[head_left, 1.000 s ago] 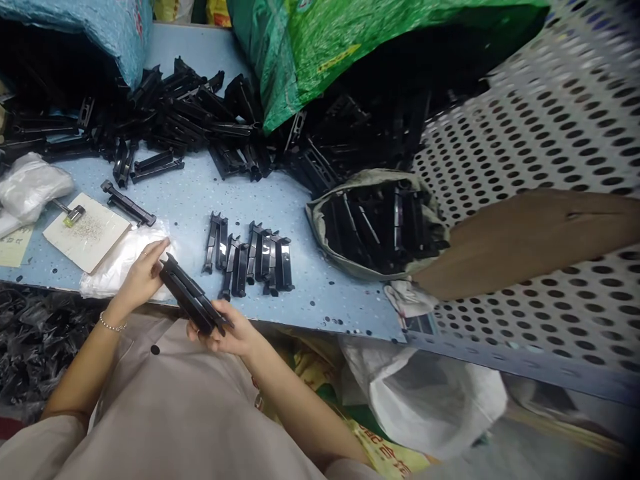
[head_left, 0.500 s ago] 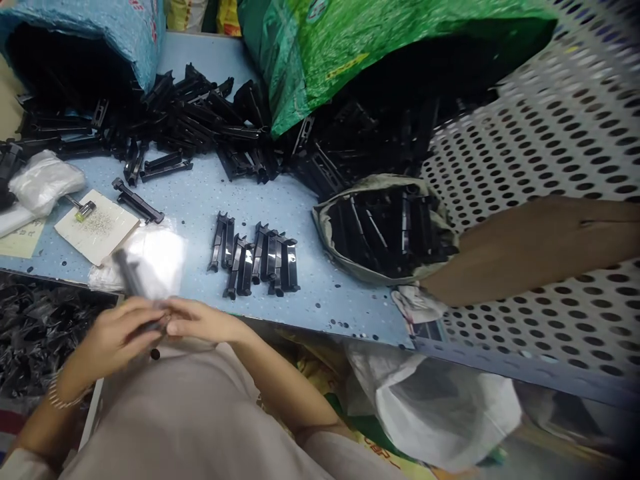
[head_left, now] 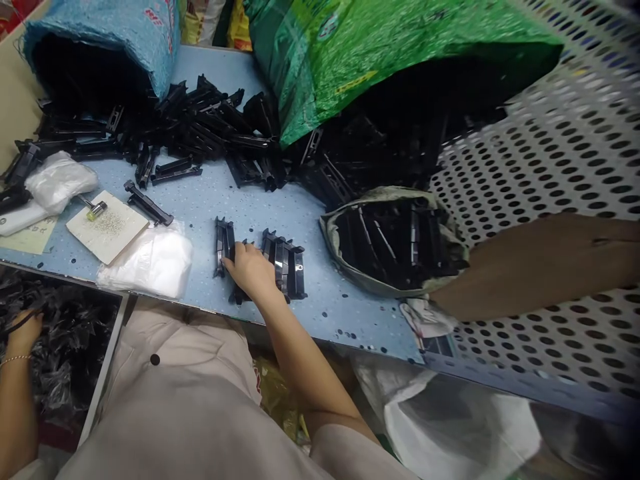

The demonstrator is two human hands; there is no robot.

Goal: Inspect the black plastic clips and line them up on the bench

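My right hand (head_left: 253, 270) reaches onto the blue tabletop, its fingers curled over a black plastic part (head_left: 238, 295) that it partly hides. A pair of like parts (head_left: 223, 240) lies just left of that hand, and several more (head_left: 287, 263) stand side by side on its right. At the far left, my left hand (head_left: 25, 331) is low over a bin of bagged black parts (head_left: 60, 360). Its fingers are closed on a dark, narrow black part (head_left: 20, 322), blurred and partly hidden.
Clear plastic bags (head_left: 150, 260) and a whitish square pad (head_left: 107, 227) lie on the left of the table. Behind them, black parts spill from a blue sack (head_left: 105, 30) and a green sack (head_left: 300, 80). A cloth sack of parts (head_left: 330, 243) sits on the right.
My hands have parted from in front of my body. The left went down left to the bin with a dark part; the right moved onto the black parts on the table.
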